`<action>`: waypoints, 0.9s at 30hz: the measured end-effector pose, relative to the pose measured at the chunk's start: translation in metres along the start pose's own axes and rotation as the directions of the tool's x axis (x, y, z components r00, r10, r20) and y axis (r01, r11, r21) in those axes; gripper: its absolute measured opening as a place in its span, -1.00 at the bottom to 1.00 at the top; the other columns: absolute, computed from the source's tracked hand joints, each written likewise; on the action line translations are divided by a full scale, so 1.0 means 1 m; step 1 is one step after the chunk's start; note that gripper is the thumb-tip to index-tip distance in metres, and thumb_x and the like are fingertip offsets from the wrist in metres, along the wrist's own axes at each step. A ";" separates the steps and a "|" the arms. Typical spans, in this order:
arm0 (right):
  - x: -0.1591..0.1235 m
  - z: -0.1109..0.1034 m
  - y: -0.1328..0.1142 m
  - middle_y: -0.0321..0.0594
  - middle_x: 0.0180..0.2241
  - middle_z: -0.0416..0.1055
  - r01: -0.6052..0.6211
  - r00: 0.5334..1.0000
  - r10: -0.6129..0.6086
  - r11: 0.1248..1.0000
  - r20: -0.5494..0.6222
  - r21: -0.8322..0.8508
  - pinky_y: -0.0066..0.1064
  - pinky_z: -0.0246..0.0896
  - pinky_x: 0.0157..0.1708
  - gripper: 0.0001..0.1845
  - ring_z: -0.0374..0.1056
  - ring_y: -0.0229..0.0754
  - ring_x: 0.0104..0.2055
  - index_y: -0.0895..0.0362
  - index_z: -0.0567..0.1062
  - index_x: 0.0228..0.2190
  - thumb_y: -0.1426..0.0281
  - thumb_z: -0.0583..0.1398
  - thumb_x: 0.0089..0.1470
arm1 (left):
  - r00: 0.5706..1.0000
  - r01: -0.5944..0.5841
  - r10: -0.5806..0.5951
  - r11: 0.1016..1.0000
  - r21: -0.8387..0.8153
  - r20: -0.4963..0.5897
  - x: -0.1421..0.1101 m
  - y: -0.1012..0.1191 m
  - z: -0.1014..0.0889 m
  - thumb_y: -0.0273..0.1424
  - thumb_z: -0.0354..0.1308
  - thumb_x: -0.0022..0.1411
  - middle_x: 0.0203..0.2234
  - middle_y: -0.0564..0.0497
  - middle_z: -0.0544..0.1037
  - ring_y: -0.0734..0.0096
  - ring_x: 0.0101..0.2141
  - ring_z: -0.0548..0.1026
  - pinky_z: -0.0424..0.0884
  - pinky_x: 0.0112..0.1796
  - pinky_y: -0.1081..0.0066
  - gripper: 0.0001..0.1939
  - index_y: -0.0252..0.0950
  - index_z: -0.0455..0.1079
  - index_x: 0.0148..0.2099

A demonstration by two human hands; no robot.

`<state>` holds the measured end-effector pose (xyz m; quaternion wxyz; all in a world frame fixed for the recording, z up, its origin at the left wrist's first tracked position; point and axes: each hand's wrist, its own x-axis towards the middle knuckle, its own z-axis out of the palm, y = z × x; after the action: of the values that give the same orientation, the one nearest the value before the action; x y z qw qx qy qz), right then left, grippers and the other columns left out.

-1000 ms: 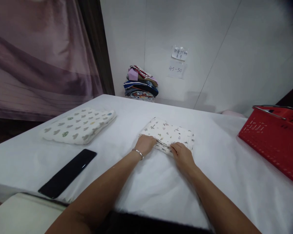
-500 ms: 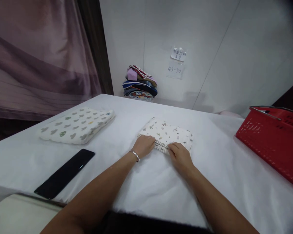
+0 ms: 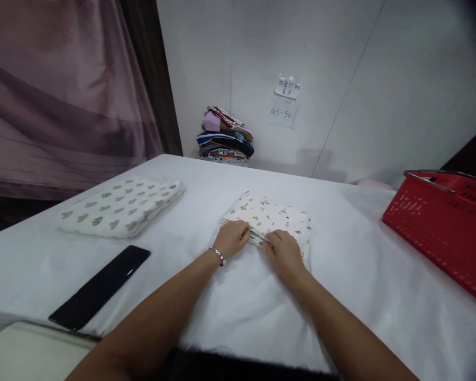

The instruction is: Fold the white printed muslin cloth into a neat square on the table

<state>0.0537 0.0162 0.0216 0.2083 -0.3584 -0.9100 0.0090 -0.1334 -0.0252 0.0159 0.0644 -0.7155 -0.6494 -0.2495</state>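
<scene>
- Left of both grips, on the worktop [image 3: 198, 211]: 1 cloud-print cloth [image 3: 121, 206], 1 black slab [image 3: 101, 288].
- Left grip [image 3: 232, 238]: closed on the folded patterned cloth's [image 3: 269, 211] near edge.
- Right grip [image 3: 285, 251]: pinching that same edge.
- Well right of both: 1 red basket [image 3: 440, 233], contents hidden.

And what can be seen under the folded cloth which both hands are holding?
The folded cloth lies on the white table covering, which shows around it. Directly beneath the cloth, anything else is hidden from view.
</scene>
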 end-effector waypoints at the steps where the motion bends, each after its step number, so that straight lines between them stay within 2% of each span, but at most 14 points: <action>1: 0.001 0.001 -0.001 -0.14 -0.28 0.33 -0.003 1.000 0.003 1.000 0.001 -0.012 -0.34 0.02 -0.24 -0.76 0.19 -0.13 -0.21 0.10 0.40 -0.26 0.28 0.00 0.14 | 1.000 0.004 -0.004 1.000 -0.003 -0.001 0.000 0.000 0.000 -0.45 -0.06 0.16 -0.48 0.07 0.41 0.42 -0.42 0.35 0.18 -0.38 0.42 -0.91 -0.23 0.27 -0.34; 7: 0.002 0.003 -0.002 -0.16 -0.32 0.33 -0.027 1.000 0.027 0.998 -0.001 -0.059 -0.37 -0.01 -0.26 -0.76 0.19 -0.15 -0.24 0.11 0.41 -0.32 0.31 -0.01 0.16 | 1.000 0.018 -0.018 0.999 -0.029 0.003 -0.001 0.001 -0.001 -0.45 -0.05 0.16 -0.48 0.08 0.40 0.43 -0.42 0.35 0.19 -0.36 0.43 -0.90 -0.23 0.28 -0.31; 13: 0.003 0.005 -0.002 -0.18 -0.35 0.33 -0.036 0.999 0.036 0.999 -0.035 -0.016 -0.40 -0.02 -0.28 -0.78 0.19 -0.18 -0.26 0.11 0.41 -0.33 0.31 0.01 0.14 | 1.000 0.029 -0.029 0.998 -0.064 0.000 -0.001 0.001 0.001 -0.44 -0.05 0.16 -0.46 0.08 0.41 0.43 -0.39 0.36 0.20 -0.34 0.42 -0.90 -0.23 0.28 -0.31; 19: 0.003 0.006 0.000 -0.22 -0.39 0.32 -0.044 0.998 0.045 0.999 -0.049 0.023 -0.43 -0.03 -0.32 -0.76 0.19 -0.21 -0.30 0.12 0.37 -0.43 0.37 -0.04 0.16 | 1.000 0.015 -0.015 0.997 -0.069 -0.009 -0.001 0.001 0.000 -0.45 -0.05 0.16 -0.47 0.09 0.41 0.44 -0.40 0.36 0.21 -0.33 0.44 -0.91 -0.23 0.28 -0.32; 27: 0.005 0.009 0.005 -0.20 -0.37 0.30 0.042 0.999 -0.041 0.990 0.012 -0.136 -0.39 -0.06 -0.32 -0.81 0.15 -0.19 -0.32 0.13 0.35 -0.41 0.48 -0.03 0.16 | 1.000 -0.017 0.017 1.000 -0.010 -0.013 -0.001 -0.001 0.001 -0.46 -0.07 0.18 -0.46 0.07 0.42 0.42 -0.37 0.37 0.20 -0.32 0.41 -0.89 -0.24 0.28 -0.32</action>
<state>0.0507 0.0242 0.0147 0.1790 -0.3529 -0.9167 -0.0558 -0.1336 -0.0255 0.0144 0.0670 -0.7196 -0.6417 -0.2569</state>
